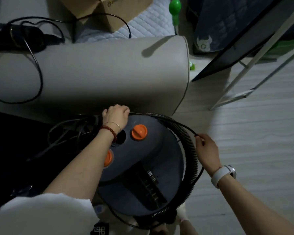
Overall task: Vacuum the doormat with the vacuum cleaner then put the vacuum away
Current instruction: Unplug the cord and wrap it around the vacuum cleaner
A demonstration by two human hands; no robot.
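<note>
My right hand pinches the thin black power cord betw thumb and fingertips, just outside the ribbed black hose that curls round the right side of the vacuum cleaner; wrist bent in, forearm coming up from bottom right w/ a white watch on it. My left hand sits at the far rim of the vac's top, fingers curled over the edge where the same cord comes in, knuckles up; can't tell exactly what the fingertips close on, they're hidden over the rim. Red bead bracelet and a thin chain on that wrist, arm reaching diagonal from a white sleeve at bottom left. Vac is a round dark grey drum standing on the pale wood floor right below me, orange knob on top, a 2nd orange bit half hidden under my left forearm, round hole betw them. More loose cable lies tangled left of the drum on smth dark. Behind it a grey sofa arm w/ another black cable looped on it; cardboard box beyond, what's inside not visible
</note>
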